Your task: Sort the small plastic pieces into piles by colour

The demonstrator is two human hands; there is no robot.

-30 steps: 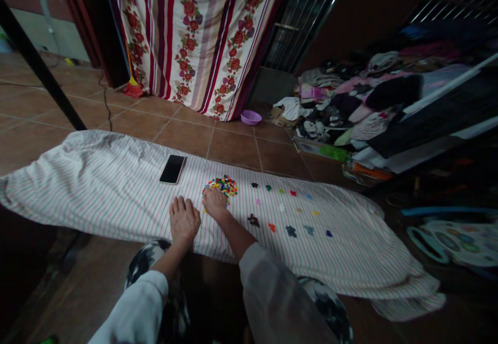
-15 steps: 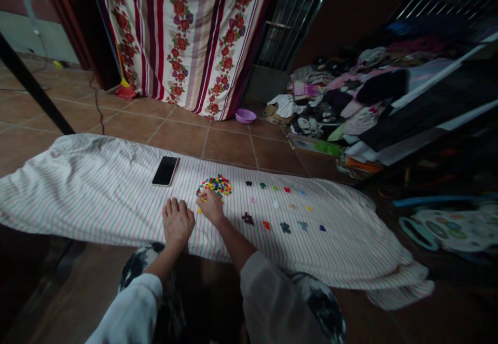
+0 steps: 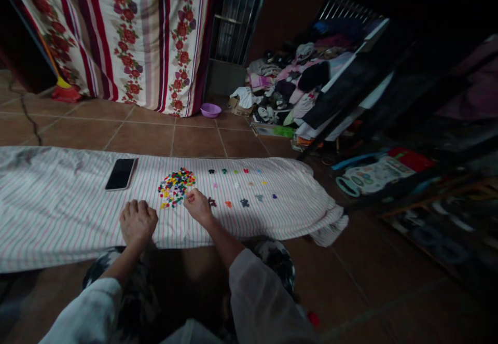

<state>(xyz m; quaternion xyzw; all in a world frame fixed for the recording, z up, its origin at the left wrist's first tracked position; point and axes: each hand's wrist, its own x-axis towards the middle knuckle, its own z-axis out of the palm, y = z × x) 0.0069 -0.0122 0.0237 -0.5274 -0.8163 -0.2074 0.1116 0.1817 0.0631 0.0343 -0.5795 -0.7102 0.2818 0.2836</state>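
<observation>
Two sleeves, the left (image 3: 87, 305) pale and the right (image 3: 260, 294) grey, reach over dark-and-white patterned knees (image 3: 277, 261) to a striped cloth (image 3: 85, 214). The left hand (image 3: 138, 221) lies palm down on it, fingers bent and close together; whether anything is under them cannot be told. The right hand (image 3: 197, 205) is closed in a pinch, thumb against fingers, just beside a pile of beads (image 3: 177, 184); the pictures do not show whether a bead sits between the fingertips.

From the right hand, the many-coloured pile spreads at 10 o'clock. At 2 to 3 o'clock, small clusters (image 3: 244, 203) sorted by colour stand apart in three rows: dark brown, orange, two greys and navy nearest; pink, white, tan and yellow in the middle; black, two greens, red and blue farthest. A phone (image 3: 121, 174), its screen dark, rests at the left hand's 11 o'clock.

Beyond, on the tiled floor (image 3: 151, 136), a toy (image 3: 369, 175) lies at the right hand's 3 o'clock, a purple basin (image 3: 210, 110) at 12, heaped clothes (image 3: 288, 82) at 1 and a flowered curtain (image 3: 143, 38) at 11.
</observation>
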